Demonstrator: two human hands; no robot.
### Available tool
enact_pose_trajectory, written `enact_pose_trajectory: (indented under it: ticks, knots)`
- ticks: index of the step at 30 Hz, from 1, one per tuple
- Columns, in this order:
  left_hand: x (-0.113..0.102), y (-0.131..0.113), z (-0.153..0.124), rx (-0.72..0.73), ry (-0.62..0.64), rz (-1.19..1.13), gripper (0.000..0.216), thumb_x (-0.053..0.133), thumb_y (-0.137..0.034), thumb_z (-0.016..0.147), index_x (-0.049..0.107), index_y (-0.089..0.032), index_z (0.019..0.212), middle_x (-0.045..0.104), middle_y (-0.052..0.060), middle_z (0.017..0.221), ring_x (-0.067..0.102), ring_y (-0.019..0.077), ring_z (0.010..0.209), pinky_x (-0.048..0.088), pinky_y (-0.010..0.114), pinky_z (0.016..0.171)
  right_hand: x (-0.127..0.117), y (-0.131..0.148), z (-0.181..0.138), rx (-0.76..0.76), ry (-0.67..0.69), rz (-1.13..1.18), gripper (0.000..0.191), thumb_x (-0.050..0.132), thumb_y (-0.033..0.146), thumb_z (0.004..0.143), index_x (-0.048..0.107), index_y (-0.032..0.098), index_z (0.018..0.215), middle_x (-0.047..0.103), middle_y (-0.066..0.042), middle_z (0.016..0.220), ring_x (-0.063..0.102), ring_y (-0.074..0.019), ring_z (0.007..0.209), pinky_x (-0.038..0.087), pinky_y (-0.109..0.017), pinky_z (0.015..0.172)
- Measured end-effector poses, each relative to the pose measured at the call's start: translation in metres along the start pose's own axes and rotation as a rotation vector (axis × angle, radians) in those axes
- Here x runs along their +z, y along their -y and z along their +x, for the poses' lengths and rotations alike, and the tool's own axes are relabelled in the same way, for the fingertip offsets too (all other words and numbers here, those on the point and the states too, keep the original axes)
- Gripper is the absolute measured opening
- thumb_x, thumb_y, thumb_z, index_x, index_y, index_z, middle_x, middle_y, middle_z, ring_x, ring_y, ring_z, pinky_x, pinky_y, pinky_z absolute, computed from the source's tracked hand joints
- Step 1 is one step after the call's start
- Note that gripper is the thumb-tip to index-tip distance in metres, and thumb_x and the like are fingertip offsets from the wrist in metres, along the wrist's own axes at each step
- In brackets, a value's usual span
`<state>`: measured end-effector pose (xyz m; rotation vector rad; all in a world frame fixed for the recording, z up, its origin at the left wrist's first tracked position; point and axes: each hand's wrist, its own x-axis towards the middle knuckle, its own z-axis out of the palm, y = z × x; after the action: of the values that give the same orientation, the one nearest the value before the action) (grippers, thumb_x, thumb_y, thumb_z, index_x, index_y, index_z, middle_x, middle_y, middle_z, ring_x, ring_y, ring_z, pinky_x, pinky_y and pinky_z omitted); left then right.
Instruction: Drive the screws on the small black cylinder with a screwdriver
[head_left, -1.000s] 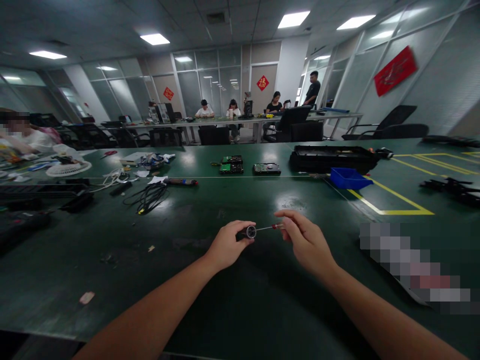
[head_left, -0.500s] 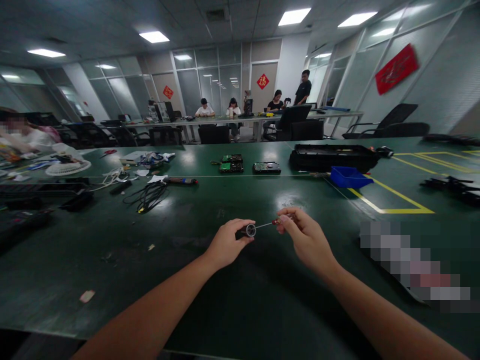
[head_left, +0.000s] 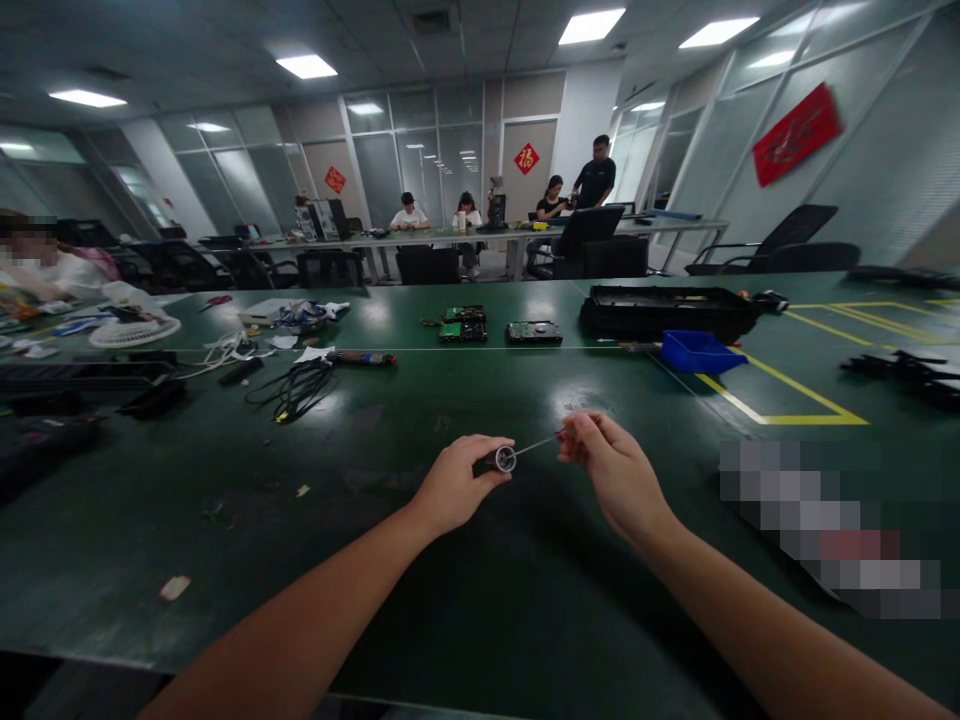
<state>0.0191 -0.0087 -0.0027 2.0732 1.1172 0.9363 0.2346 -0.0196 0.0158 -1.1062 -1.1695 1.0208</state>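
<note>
Between the thumb and fingers of my left hand (head_left: 459, 487) is a small round cylindrical part (head_left: 506, 459), its light ring-shaped end turned toward me. What lies inside the ring is too small to make out. My right hand (head_left: 611, 465) is closed around the red handle of a screwdriver (head_left: 534, 446), most of the handle being hidden by the fingers. The thin metal shaft points left, and its tip meets the rim of the cylindrical part. Both hands are held above the green table (head_left: 495, 620).
Circuit-board devices (head_left: 463, 324) and a metal-cased drive (head_left: 534, 332) lie farther back. Beyond my right hand are a blue tray (head_left: 701, 352) and a long black housing (head_left: 667, 313). Black cables (head_left: 300, 390) and a white fan grille (head_left: 135, 332) sit left. People work at a far table.
My right fingers have shifted along the screwdriver handle and now cover more of it. The cylindrical part has moved very slightly right, its ring end turned more toward me.
</note>
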Motion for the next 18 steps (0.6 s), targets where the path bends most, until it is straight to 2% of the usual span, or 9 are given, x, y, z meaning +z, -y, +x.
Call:
enact_pose_trajectory:
  ticks: [6,18]
  knots:
    - [0.001,0.0005,-0.0003,-0.014,-0.012,0.001,0.042,0.073,-0.016,0.082,0.067,-0.027,0.122,0.068,0.003,0.119,0.06,0.022,0.112,0.045,0.038,0.102,0.0006,0.0076,-0.0098,-0.189,0.029,-0.307,0.027,0.048,0.045,0.098,0.06,0.02,0.097,0.063,-0.003,0.078,0.061,-0.0185,0.074,0.05,-0.034,0.072]
    - [0.001,-0.0007,0.0003,-0.013,-0.018,-0.005,0.042,0.073,-0.015,0.081,0.067,-0.026,0.121,0.068,0.004,0.117,0.061,0.0218,0.11,0.045,0.038,0.101,-0.0002,0.0096,-0.0107,-0.23,0.035,-0.314,0.024,0.049,0.042,0.096,0.06,0.021,0.097,0.065,-0.004,0.079,0.062,-0.0192,0.073,0.05,-0.035,0.07]
